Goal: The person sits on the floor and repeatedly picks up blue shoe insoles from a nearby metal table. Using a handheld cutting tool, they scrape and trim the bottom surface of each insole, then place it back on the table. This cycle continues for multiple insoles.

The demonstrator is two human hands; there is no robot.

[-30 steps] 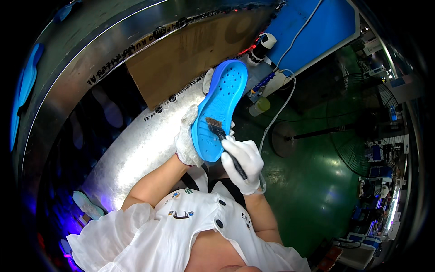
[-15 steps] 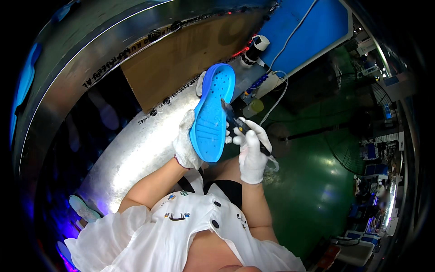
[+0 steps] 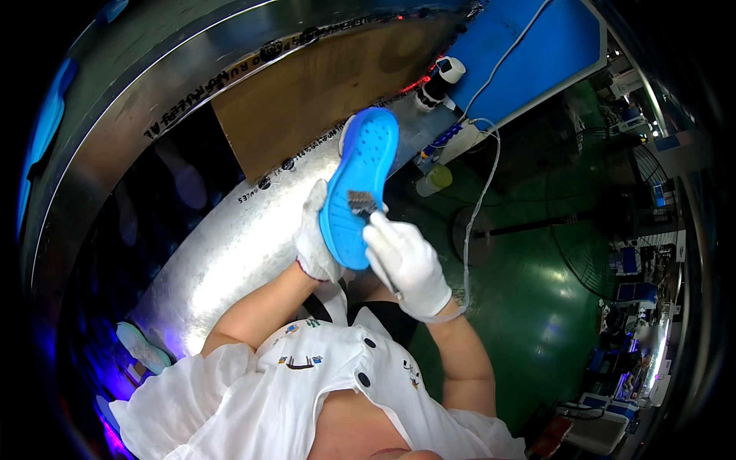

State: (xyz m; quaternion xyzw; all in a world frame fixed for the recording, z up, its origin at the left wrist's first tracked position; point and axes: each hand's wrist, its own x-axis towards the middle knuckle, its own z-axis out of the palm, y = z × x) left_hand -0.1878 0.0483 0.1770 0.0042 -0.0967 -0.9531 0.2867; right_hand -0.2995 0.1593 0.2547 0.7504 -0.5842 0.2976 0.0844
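Between both white-gloved hands, holding up a bright blue moulded shoe sole (image 3: 356, 175) with its perforated inner face turned toward the wearer. Cradling it along the left edge and from underneath with the left hand (image 3: 311, 234), wrapped round it, probably to steady it while leaving that inner face uncovered. Grasping a flat bristle brush (image 3: 359, 201) in the right hand (image 3: 410, 264), curled about the handle, likely so as to bring the bristles over the sole and keep the glove off it. Hard to tell how firmly pressed, but apparently touching near the middle.

Held slanting, with the perforated end farthest from the wrists and the grooved end nearest, seemingly for easy reach along the length. Lying just right of the left palm and ahead, slightly left, of the right knuckles. Visible behind the left hand, a shiny metal work surface (image 3: 230, 268); farther ahead of it, a brown cardboard sheet (image 3: 330, 84).
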